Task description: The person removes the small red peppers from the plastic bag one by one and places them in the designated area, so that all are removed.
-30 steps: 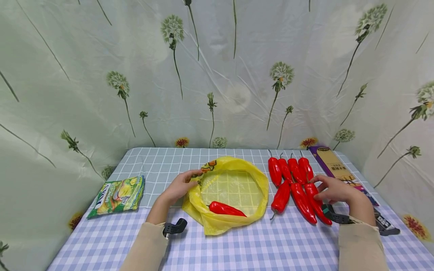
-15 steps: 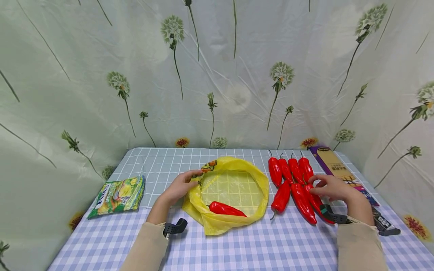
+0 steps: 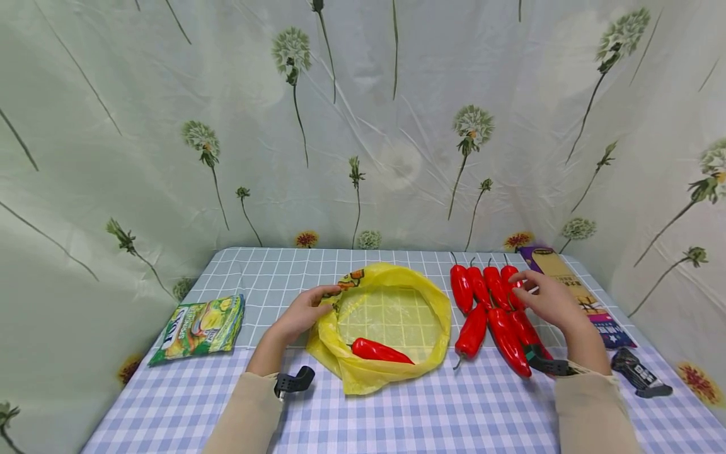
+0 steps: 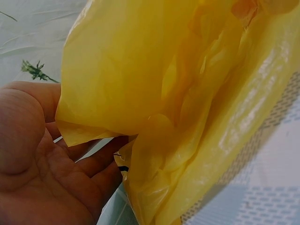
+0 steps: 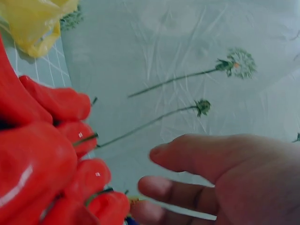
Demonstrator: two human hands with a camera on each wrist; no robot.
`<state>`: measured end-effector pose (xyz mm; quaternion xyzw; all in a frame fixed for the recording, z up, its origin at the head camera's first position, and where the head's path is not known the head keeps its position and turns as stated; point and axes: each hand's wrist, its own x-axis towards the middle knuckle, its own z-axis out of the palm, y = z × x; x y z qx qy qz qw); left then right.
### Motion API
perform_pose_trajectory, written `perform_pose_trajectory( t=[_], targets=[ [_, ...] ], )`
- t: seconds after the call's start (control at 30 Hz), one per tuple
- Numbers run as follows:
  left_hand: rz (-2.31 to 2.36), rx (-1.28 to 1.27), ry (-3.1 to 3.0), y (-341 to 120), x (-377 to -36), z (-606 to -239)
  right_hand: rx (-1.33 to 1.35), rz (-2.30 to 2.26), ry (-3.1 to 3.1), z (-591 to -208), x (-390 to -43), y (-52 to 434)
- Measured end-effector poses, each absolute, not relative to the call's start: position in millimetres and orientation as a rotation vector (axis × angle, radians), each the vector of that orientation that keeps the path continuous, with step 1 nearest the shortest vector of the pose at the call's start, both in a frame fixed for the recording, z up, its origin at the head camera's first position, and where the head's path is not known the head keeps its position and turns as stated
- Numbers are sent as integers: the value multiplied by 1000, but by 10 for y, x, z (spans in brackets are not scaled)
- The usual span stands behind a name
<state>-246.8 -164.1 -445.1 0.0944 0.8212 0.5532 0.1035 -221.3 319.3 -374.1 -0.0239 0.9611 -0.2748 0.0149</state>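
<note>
In the head view, my left hand (image 3: 300, 312) holds the left rim of a yellow plastic bag (image 3: 391, 375) that stands spread wide. The left wrist view shows its fingers running behind the bag's edge (image 4: 112, 93), tips hidden. One red pepper (image 3: 380, 351) lies inside the bag, near its front rim. My right hand (image 3: 547, 299) is over the right end of two rows of red peppers (image 3: 472, 331). In the right wrist view, that hand's thumb and fingers are apart with nothing between them, beside the peppers (image 5: 33, 164).
A green chip packet (image 3: 198, 328) lies at the table's left. A purple and tan package (image 3: 567, 277) and a small black packet (image 3: 639, 372) lie along the right edge. Behind the checked table (image 3: 397, 429) hangs a flower-print curtain (image 3: 363, 126).
My right hand has moved away from the nearest right-hand pepper, toward the back row. That front pepper has shifted slightly. The left hand and bag stay in place.
</note>
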Motion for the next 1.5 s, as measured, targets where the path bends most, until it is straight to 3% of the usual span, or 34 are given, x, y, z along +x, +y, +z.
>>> perform_pose_trajectory(
  t=[0.87, 1.27, 1.5],
  targets=[
    [1626, 284, 2431, -1661, -2468, -4462, -351, -1015, 3138, -3759, -2238, 2279],
    [1614, 276, 2443, -1665, -2470, -4466, -549, -1136, 3031, -3900, -2205, 1914],
    [1610, 291, 2443, -1657, -2470, -4468, -536, -1167, 2929, -3997, -2181, 1704]
  ],
)
